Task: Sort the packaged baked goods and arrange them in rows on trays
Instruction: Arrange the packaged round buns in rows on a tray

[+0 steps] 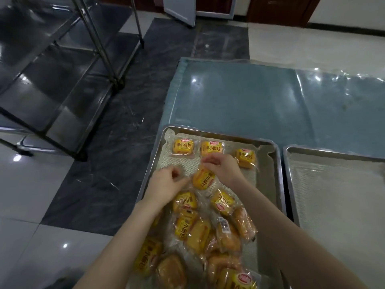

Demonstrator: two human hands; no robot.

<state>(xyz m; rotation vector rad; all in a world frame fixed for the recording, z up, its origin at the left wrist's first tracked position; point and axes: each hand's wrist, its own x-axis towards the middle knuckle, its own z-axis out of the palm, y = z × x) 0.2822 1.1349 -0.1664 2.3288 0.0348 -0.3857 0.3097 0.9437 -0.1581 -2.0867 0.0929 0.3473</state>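
Note:
A metal tray (278, 163) lined with a mesh mat holds yellow bread packets. Three packets lie in a row at its far edge: one at the left (183, 146), one in the middle (211, 148), one at the right (245, 158). Just below that row, both hands hold one more packet (203, 177) by its clear wrapper. My left hand (167, 183) pinches the wrapper's left edge, and my right hand (221, 166) pinches its top edge. A loose pile of several packets (200, 230) fills the near half of the tray.
A second lined metal tray (333, 184) stands to the right with nothing on it. Both trays sit on a blue table under clear plastic (250, 97). A steel rack (62, 80) stands on the tiled floor at the left.

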